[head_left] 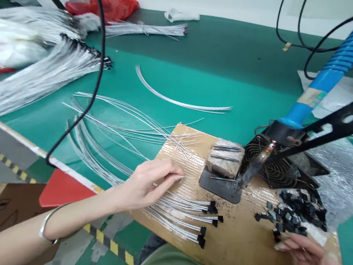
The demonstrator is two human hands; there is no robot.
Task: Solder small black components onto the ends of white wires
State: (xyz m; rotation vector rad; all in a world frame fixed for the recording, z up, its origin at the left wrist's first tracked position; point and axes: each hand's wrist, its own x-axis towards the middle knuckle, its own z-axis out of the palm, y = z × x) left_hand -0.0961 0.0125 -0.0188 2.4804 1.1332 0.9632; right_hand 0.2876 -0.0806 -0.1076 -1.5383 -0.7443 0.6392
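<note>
Curling left hand (153, 181): held above the left part of the brown board (233, 254), with thumb and forefinger tips close together; cannot tell whether clamped on a wire.
Right hand (321, 264): low at the board's right, with fingertips gathered at the near edge of the black pieces (288, 217); cannot tell whether gripping one.
Black pieces: heaped loosely on the board's right side, beside clear bubble wrap (347, 169).
Capped wires (187, 201): lying in small groups, partly beneath the left hand, with black ends pointing right.
Bare wires (160, 137): spread from the green tabletop (251, 64) onto the board's far left.
Separate wire bundle (182, 104): lying curved on the tabletop beyond the board.
Soldering iron (297, 108): blue-handled, slanting down leftward in front of a black fan (281, 174).
Sponge block (223, 166): resting on a dark plate (221, 190), bearing thin metal rods (224, 158).
</note>
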